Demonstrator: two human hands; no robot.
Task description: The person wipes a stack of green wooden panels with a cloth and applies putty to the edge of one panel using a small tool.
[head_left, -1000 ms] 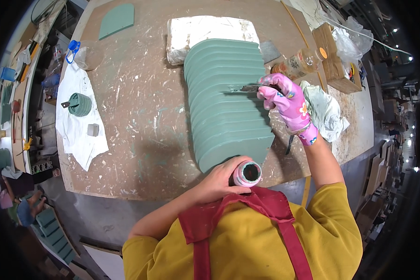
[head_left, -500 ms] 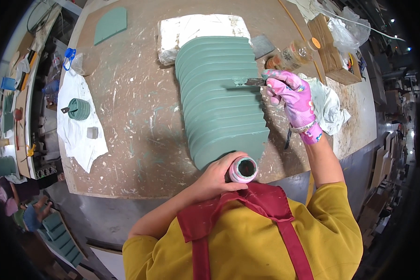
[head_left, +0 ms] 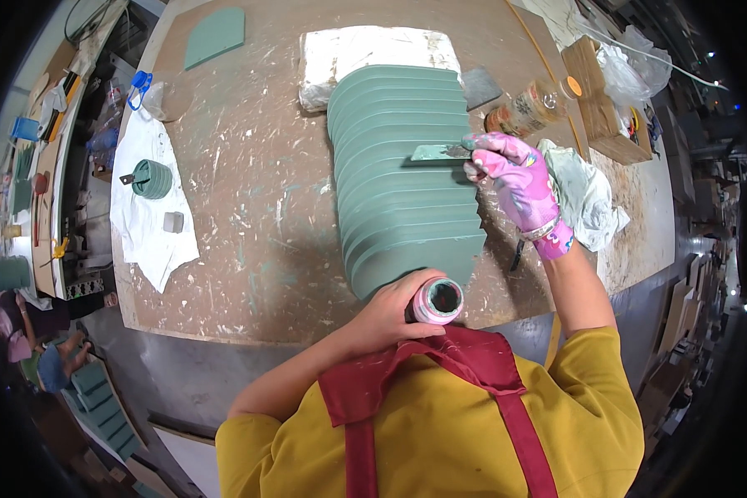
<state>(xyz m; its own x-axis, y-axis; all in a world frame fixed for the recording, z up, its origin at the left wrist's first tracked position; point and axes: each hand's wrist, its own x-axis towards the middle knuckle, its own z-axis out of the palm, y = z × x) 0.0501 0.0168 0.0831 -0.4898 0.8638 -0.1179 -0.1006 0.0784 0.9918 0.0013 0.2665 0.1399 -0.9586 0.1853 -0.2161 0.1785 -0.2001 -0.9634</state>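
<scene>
My left hand (head_left: 383, 309) is closed around a small pink-and-white jar (head_left: 437, 304) at the table's near edge. Its open mouth faces up, with green smears round the rim and a dark inside. My right hand (head_left: 523, 184), in a pink flowered glove, pinches a scraper (head_left: 436, 153) whose flat blade carries green paste. The blade points left, over the right side of a fanned row of overlapping green boards (head_left: 398, 195) with rounded left corners. Whether it touches them, I cannot tell. The row's far end leans on a white wrapped block (head_left: 380, 48).
At the right lie a bottle with an orange cap (head_left: 531, 108), a crumpled white cloth (head_left: 585, 195) and a wooden box (head_left: 593, 100). A green tub (head_left: 151, 179) sits on a white sheet (head_left: 153, 241) at the left. One loose green board (head_left: 216, 37) lies far left.
The scraper has turned so that its flat face shows more. Table and boards have shifted slightly right in the picture. My left hand keeps its hold on the jar.
</scene>
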